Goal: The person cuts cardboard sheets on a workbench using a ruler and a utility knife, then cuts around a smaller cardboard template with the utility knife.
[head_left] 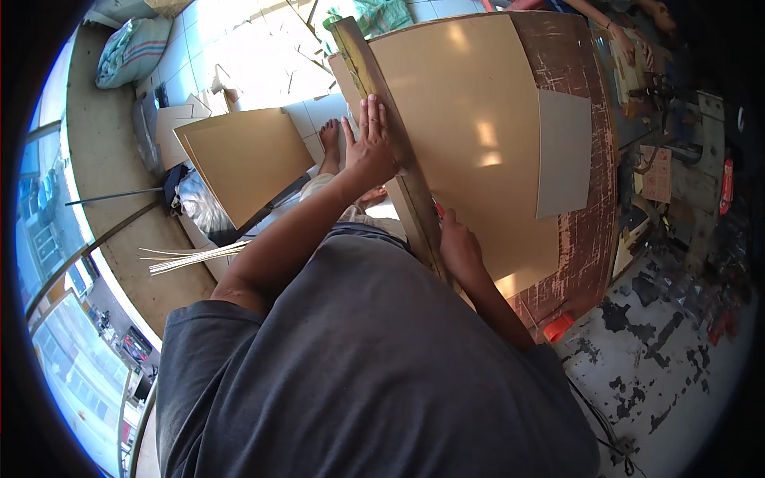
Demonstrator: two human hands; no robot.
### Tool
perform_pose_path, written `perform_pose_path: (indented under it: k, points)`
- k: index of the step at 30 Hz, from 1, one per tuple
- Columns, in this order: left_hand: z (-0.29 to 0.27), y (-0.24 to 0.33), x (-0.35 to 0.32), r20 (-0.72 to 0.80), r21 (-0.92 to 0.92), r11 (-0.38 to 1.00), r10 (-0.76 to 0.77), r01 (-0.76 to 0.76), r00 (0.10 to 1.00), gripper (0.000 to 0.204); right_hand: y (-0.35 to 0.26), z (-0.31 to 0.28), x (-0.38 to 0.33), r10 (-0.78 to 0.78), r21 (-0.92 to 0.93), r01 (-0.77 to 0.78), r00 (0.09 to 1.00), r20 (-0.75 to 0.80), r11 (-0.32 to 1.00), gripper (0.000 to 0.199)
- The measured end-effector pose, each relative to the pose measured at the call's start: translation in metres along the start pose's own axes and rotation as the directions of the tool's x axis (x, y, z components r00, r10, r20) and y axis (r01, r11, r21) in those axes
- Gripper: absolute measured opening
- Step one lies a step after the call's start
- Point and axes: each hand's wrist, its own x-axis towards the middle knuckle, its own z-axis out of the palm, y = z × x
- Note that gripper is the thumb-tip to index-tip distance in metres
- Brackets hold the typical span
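A long straight bar (387,88), worn and brownish, lies across a large tan board sheet (454,103) near its left edge. My left hand (370,147) presses on the bar with its fingers stretched out. Lower along the same bar, my right hand (460,243) is closed round a slim red tool (439,209) that looks like a utility knife. Its tip is beside the bar's right edge; most of it is hidden in my fist. A strip of the board shows on the bar's left side.
The sheet lies on a scuffed reddish-brown table (570,72). On its right is a smaller grey board (564,151); a red-orange roundish object (558,327) sits at the near edge. Tan sheets (247,159) lean at left above thin pale strips (191,259). Another person's hands (629,48) are at far right.
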Motion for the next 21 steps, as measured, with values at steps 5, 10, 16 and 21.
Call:
perform_pose_path:
  k: [5,10,16,21]
  points:
    - [-0.002,0.003,0.003,0.007,0.015,1.0,0.002,-0.002,1.0,0.137,0.047,0.03,-0.052,0.07,-0.03,-0.068,0.997,0.038,0.997,0.019]
    - [-0.002,0.004,0.004,0.009,0.026,1.0,-0.017,0.017,1.0,0.139,0.075,0.043,-0.09,0.126,-0.136,-0.111,0.986,0.105,0.984,0.018]
    - [-0.005,0.005,0.003,0.027,-0.002,1.0,-0.01,0.01,1.0,0.14,0.13,0.07,-0.137,0.16,-0.185,-0.129,0.974,0.161,0.974,0.017]
    - [-0.009,-0.001,-0.003,0.026,-0.045,0.999,-0.011,0.012,1.0,0.14,0.082,0.003,-0.092,0.143,-0.157,-0.128,0.986,0.09,0.979,0.022]
